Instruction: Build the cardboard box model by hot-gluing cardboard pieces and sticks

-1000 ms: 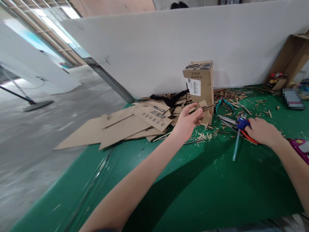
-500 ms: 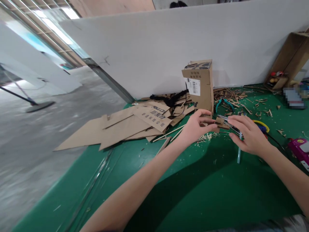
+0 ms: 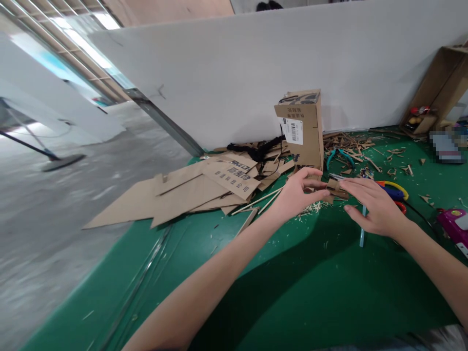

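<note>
My left hand pinches a small cardboard piece between thumb and fingers, just above the green table. My right hand reaches in from the right, its fingertips touching the other end of the same piece. Beneath the hands lie wood splinters and a pale blue stick. A tall cardboard box with a barcode label stands upright just behind the hands.
Flat cardboard sheets overhang the table's left edge. Teal pliers, scissors with yellow, blue and red handles, scraps, a pink tool and an open box lie right. A white partition backs the table.
My right hand left the blue-handled tool and came left to meet my left hand. My left hand drew the small cardboard piece away from the box toward the middle.
</note>
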Demonstrator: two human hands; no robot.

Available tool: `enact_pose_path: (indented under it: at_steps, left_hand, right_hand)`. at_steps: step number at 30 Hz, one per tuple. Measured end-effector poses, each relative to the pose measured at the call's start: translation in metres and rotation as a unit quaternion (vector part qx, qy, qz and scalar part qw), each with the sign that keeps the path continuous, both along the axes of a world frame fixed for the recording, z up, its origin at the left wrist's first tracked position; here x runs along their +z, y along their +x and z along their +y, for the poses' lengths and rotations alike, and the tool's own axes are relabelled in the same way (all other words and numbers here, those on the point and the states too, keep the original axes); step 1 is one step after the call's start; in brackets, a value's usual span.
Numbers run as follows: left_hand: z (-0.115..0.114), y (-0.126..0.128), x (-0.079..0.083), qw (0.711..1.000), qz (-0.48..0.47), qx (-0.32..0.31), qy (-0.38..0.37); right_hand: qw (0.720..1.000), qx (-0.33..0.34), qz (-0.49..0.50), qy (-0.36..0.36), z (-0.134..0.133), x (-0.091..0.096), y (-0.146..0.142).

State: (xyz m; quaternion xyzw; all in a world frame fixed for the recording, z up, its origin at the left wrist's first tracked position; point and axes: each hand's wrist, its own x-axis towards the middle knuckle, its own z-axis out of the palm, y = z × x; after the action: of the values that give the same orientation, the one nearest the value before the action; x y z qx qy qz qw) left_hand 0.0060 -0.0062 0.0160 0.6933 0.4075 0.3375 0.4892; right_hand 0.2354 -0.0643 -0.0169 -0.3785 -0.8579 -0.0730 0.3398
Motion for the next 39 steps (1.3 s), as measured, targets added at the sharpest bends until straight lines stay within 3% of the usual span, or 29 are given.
enact_pose_path:
  at_steps: [7,12,17,26,30,34,37,39]
  left_hand:
    - [-0.003,0.001,0.006,1.000,0.015,0.001,0.008]
    - [-0.008,0.001,0.008,0.990,0.070,0.014,0.120]
    - [-0.012,0.000,0.003,0.968,0.115,0.021,0.221]
    - [-0.011,0.000,0.001,0.953,0.120,0.028,0.277]
    - [-0.013,0.002,0.004,0.972,0.074,0.034,0.222]
    - [-0.006,0.003,0.007,0.995,-0.069,0.064,0.035]
    - [0.004,0.001,0.007,0.961,-0.212,0.109,-0.140]
    - [0.009,0.000,0.006,0.932,-0.274,0.131,-0.199]
  right_hand:
    - [1.000,-0.004,-0.002,0.011,0.001,0.000,0.000]
    - [0.999,-0.031,-0.006,-0.003,0.003,-0.002,0.000]
    - [1.000,-0.015,-0.005,0.004,0.004,-0.004,-0.001]
    - [1.000,-0.008,-0.004,0.005,0.004,-0.004,-0.002]
    - [1.000,-0.017,0.000,-0.017,0.003,-0.004,-0.002]
    - [0.997,-0.040,0.041,-0.051,0.001,-0.005,-0.003]
    - [0.996,-0.043,0.052,-0.054,0.001,-0.006,-0.003]
    - [0.997,-0.043,0.044,-0.051,0.002,-0.008,-0.003]
